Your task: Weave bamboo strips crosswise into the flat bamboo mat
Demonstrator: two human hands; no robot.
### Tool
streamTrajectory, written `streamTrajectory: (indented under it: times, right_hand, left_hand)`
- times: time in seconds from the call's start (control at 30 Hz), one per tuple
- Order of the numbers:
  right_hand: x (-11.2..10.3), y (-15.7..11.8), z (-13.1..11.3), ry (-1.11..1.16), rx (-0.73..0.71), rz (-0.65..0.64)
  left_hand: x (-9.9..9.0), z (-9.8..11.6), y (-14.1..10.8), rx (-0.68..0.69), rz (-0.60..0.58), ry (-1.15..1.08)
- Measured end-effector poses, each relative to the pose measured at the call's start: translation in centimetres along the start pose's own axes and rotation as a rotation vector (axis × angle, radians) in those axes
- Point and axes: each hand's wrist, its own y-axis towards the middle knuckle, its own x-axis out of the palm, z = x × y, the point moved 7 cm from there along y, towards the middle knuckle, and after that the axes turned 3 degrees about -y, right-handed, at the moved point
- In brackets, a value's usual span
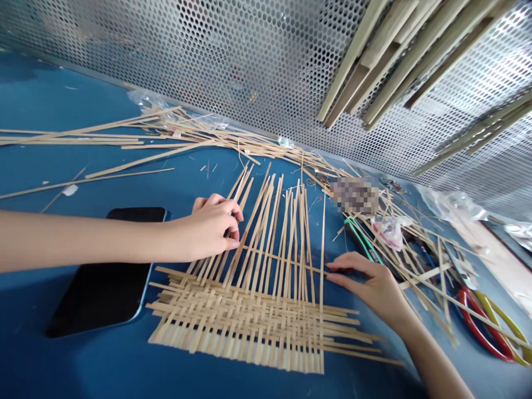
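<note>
Right, both hands are on the weave now! The left hand (211, 230) is clenched, its fingers (231, 213) curled around the loose upright strips (253, 221) of a woven bamboo mat (249, 327), and that one mat lies just below and between the two hands. Over to the right hand (374, 285), reaching in with one crosswise strip (291, 261) pinched at its end between two fingers. Just left of the left hand, partly under the forearm, sits one dark phone (103, 271) on the blue table (54, 100). Far beyond both hands, a heap of loose strips (166, 130) runs along a perforated metal panel (208, 55). And right of the right hand, two looped handles, one red (467, 316) and one yellow (505, 327), lie among more strips; what tool they belong to, I can't tell.
</note>
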Motion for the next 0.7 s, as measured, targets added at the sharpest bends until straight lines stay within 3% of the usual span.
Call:
streamTrajectory:
  times: [0.2,0.43,0.7]
  right_hand:
    - [0.3,-0.1,-0.5,0.013,-0.036,-0.014]
    - [0.2,0.0,-0.2,0.037,0.027,0.045]
    - [0.2,0.0,0.0,0.1,0.059,0.114]
  left_hand:
    - [0.2,-0.4,-0.1,0.117,0.047,0.029]
    - [-0.3,0.2,-0.5,0.109,0.049,0.094]
    - [-0.6,0.9,-0.9,0.298,0.157,0.16]
